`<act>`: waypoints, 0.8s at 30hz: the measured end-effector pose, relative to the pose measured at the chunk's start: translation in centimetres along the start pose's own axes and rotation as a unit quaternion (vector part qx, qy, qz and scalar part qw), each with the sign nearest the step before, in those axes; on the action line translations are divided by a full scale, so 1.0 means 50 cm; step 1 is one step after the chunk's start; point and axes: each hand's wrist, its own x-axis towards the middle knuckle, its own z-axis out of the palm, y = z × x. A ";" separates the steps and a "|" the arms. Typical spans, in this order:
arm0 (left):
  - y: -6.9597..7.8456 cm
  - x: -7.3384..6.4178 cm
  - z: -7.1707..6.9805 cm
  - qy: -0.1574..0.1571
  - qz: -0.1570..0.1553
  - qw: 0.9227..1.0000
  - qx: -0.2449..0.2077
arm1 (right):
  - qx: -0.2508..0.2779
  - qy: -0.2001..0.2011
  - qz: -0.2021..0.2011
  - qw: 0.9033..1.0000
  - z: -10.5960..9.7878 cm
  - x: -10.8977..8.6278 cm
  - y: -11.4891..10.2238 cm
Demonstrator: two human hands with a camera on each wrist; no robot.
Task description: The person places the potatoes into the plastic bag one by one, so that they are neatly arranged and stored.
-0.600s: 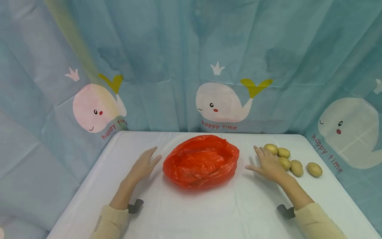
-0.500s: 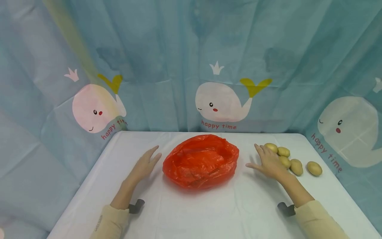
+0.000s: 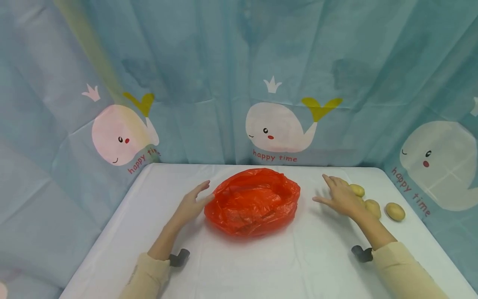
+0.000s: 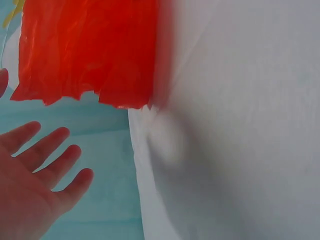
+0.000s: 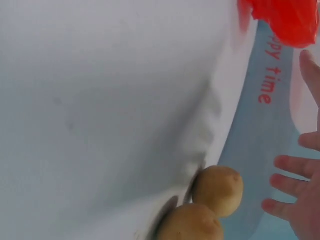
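A red plastic bag (image 3: 254, 203) stands with its mouth spread wide in the middle of the white table. Beside its left rim, my left hand (image 3: 190, 205) hovers with fingers spread, the thumb overlapping the rim in the head view. The left wrist view shows that hand (image 4: 37, 175) holding nothing, below the bag's side (image 4: 90, 50). My right hand (image 3: 342, 197) is held over the table right of the bag, fingers extended and holding nothing. It partly covers the nearer potatoes (image 3: 372, 207). In the right wrist view, two potatoes (image 5: 217, 190) lie below the right hand (image 5: 305, 195).
One potato (image 3: 395, 211) lies apart at the right, near the table's edge. A blue curtain (image 3: 209, 83) printed with whales hangs behind and around the white table (image 3: 246, 270). Dark wrist cameras (image 3: 180, 257) stick out from both sleeves.
My left hand has moved right, toward the bag's left rim. The right hand has shifted slightly right and away from me, now covering more of the potatoes. The bag stays put.
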 end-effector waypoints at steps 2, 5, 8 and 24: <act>0.002 0.001 0.005 0.003 0.006 1.000 -0.009 | -0.001 -0.003 0.004 1.000 -0.005 0.004 0.003; 0.004 0.002 0.013 0.007 0.024 1.000 -0.015 | -0.006 -0.001 0.002 1.000 -0.010 0.011 0.010; 0.004 0.005 0.020 0.012 0.043 0.999 -0.014 | -0.011 0.001 -0.005 1.000 -0.013 0.015 0.018; 0.012 0.005 0.043 0.045 0.060 0.997 0.008 | 0.003 -0.043 0.021 0.999 -0.051 0.036 0.058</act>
